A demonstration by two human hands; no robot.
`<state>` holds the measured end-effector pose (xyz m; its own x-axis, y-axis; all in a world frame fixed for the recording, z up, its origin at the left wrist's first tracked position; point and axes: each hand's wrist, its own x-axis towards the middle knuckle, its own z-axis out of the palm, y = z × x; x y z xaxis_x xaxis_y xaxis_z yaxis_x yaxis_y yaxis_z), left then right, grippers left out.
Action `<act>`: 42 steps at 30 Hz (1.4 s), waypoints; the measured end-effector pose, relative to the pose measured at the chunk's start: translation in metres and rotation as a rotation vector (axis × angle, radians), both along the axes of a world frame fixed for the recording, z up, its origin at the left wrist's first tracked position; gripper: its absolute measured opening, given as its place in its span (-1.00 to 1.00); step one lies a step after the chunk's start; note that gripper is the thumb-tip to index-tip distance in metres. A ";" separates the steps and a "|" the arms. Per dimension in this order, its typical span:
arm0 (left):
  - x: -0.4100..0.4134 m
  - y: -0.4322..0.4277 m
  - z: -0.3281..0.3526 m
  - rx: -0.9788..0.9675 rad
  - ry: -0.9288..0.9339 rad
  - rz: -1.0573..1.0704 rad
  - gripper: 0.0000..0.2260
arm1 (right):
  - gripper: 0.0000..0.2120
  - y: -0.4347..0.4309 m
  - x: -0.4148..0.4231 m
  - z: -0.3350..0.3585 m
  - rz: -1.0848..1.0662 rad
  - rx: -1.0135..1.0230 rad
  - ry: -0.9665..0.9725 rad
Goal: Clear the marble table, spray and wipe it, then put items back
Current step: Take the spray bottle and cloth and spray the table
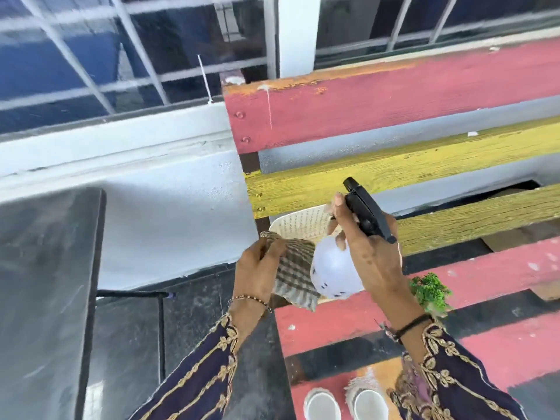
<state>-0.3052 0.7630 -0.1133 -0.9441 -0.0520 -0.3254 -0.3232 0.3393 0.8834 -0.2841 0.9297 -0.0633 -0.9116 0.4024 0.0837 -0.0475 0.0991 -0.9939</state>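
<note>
My right hand (372,253) grips a white spray bottle (333,274) with a black trigger head (366,210), held tilted above the bench. My left hand (257,268) holds a striped grey-green cloth (295,268) just left of the bottle. The dark marble table (45,298) lies at the far left, its surface bare in view. A white woven basket (300,221) rests on the bench behind the cloth. A small green plant (430,294) sits on a bench slat, partly hidden by my right wrist.
A red and yellow slatted wooden bench (394,101) fills the right side. Two white cups (321,404) stand on it at the bottom. A white wall ledge (121,140) with barred windows runs behind. Dark floor lies between table and bench.
</note>
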 end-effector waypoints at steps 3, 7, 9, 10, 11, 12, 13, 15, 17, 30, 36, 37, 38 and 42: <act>0.027 -0.059 0.039 0.015 0.120 0.074 -0.87 | -0.70 -0.060 0.021 0.033 0.048 -0.082 0.006; 0.067 -0.159 0.088 0.113 0.241 0.166 -0.77 | -0.73 -0.156 0.053 0.069 0.116 -0.077 0.039; 0.087 -0.213 0.111 0.156 0.276 0.237 -0.80 | -0.77 -0.209 0.070 0.087 0.171 -0.047 0.056; 0.097 -0.239 0.121 0.184 0.278 0.271 -0.81 | -0.80 -0.234 0.078 0.095 0.197 -0.043 0.065; 0.111 -0.270 0.133 0.199 0.282 0.300 -0.81 | -0.82 -0.266 0.089 0.105 0.224 -0.040 0.075; 0.121 -0.296 0.144 0.204 0.298 0.315 -0.80 | -0.82 -0.292 0.097 0.112 0.244 -0.035 0.081; 0.131 -0.320 0.153 0.208 0.312 0.329 -0.79 | -0.79 -0.316 0.105 0.119 0.267 -0.011 0.085; 0.158 -0.377 0.170 0.160 0.345 0.364 -0.78 | -0.68 -0.373 0.123 0.133 0.340 0.039 0.082; 0.185 -0.431 0.185 0.083 0.359 0.409 -0.76 | -0.55 -0.430 0.138 0.143 0.409 0.049 0.074; 0.294 -0.684 0.188 0.051 0.324 0.910 -0.71 | -0.22 -0.703 0.154 0.137 0.836 0.108 -0.191; 0.275 -0.784 0.172 0.048 0.288 0.996 -0.70 | -0.22 -0.821 0.099 0.119 0.840 0.192 -0.239; 0.269 -0.798 0.171 0.042 0.292 1.005 -0.70 | -0.22 -0.840 0.088 0.116 0.842 0.206 -0.250; 0.264 -0.812 0.170 0.033 0.288 1.016 -0.71 | -0.24 -0.858 0.077 0.114 0.837 0.212 -0.263; 0.243 -0.873 0.161 0.009 0.265 1.069 -0.79 | -0.34 -0.935 0.035 0.101 0.823 0.227 -0.349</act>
<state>-0.0625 -0.1095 0.0474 -0.4536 -0.8826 -0.1237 -0.2459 -0.0095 0.9692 -0.2496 -0.0050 0.0379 -0.8916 -0.3761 -0.2523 0.1095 0.3616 -0.9259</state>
